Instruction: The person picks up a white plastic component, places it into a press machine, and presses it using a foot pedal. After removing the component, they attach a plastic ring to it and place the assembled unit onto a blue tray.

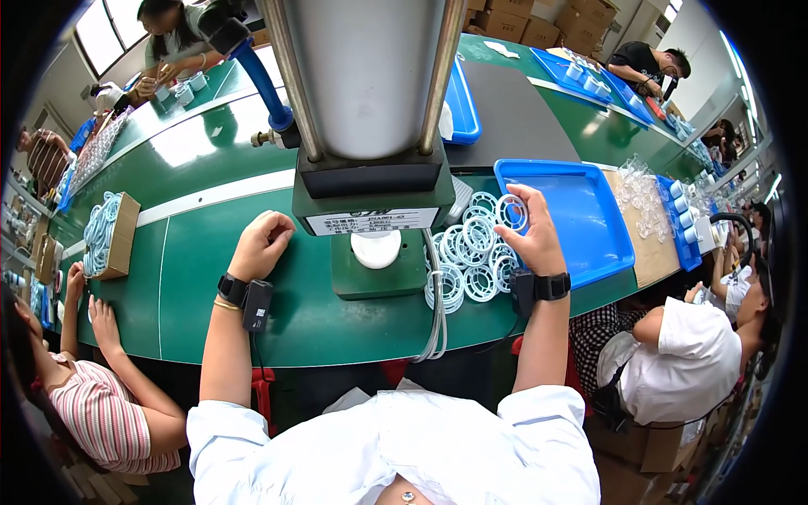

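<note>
Between the thumb and fingers of my right hand (539, 236) is a pale blue plastic ring (512, 214), held upright above a heap of similar rings (480, 252). My left hand (263, 244) hovers over the green table left of the press, its fingers curled together; whatever is inside them, if anything, is hidden. Straight ahead stands a bench press (362, 202) with a grey cylinder and two metal rods. Under its head, on the green base (379, 283), sits a white round piece (375, 250). Neither hand touches the press.
Right of the heap lies a blue tray (581, 227), beside clear plastic parts (644, 198) on cardboard. Grey cables (436, 324) run down the table's front edge. A cardboard box of pale blue tubing (118, 236) stands at left. Co-workers sit on both sides and across.
</note>
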`<state>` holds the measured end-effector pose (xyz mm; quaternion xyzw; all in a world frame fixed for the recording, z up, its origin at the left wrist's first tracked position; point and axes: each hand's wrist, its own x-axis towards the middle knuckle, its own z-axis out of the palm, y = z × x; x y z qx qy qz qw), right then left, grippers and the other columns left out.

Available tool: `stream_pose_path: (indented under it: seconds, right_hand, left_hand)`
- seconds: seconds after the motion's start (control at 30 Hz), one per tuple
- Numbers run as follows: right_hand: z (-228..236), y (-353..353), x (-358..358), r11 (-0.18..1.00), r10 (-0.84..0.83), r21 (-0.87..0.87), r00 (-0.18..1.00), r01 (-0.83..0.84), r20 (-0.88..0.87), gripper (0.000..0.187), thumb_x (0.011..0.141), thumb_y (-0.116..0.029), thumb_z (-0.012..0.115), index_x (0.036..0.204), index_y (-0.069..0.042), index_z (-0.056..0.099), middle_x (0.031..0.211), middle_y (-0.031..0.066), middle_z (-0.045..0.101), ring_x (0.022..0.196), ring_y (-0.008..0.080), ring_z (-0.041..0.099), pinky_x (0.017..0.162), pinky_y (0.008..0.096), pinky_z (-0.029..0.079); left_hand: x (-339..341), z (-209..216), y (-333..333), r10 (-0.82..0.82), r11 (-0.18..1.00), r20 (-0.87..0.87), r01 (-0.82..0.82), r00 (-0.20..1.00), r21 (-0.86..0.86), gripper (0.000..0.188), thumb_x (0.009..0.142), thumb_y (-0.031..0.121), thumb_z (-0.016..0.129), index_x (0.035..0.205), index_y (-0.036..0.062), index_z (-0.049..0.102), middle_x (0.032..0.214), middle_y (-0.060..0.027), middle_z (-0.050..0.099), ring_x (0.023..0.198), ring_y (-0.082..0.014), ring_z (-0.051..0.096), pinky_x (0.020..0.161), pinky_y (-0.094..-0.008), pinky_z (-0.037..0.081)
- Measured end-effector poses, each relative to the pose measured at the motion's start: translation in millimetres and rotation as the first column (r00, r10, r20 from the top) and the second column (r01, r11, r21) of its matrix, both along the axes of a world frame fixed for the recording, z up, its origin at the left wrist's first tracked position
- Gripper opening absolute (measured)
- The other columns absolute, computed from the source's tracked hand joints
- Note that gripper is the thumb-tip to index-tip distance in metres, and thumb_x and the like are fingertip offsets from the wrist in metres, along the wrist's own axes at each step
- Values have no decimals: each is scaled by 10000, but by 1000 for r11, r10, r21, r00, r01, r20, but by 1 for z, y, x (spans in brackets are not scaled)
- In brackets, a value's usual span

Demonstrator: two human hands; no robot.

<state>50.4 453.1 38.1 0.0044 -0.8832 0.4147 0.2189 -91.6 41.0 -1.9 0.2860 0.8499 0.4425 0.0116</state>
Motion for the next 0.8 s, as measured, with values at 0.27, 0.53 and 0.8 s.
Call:
stream_pose_path:
  seconds: [0.27, 0.53, 0.8]
  right_hand:
    - [-13, 13, 0, 992, -100, -74, 992, 105, 76, 475, 776, -182, 697, 1178, -24, 500, 1056, 45, 518, 889, 142, 513, 839, 257, 425]
    - [-23, 26, -4, 911, -71, -398, 993, 104, 96, 432, 850, -243, 637, 1189, -14, 496, 1070, 52, 523, 881, 112, 495, 801, 231, 417]
    - [-21, 21, -2, 976, -69, -200, 992, 89, 106, 526, 824, -251, 662, 1262, -47, 455, 1094, 46, 520, 905, 119, 480, 815, 243, 408]
  left_hand:
    - [4, 7, 1, -1, 1000, -75, 0, 997, -6, 55, 792, 18, 573, 846, 17, 567, 764, -71, 508, 646, -178, 510, 608, -278, 443]
    - [4, 9, -2, -20, 1000, -102, 18, 995, -16, 57, 783, 43, 586, 835, 28, 569, 776, -88, 548, 704, -207, 556, 652, -299, 472]
    - [1, 4, -5, -53, 998, -199, 46, 979, -38, 53, 794, 41, 586, 845, 34, 573, 795, -77, 543, 708, -196, 542, 647, -300, 460]
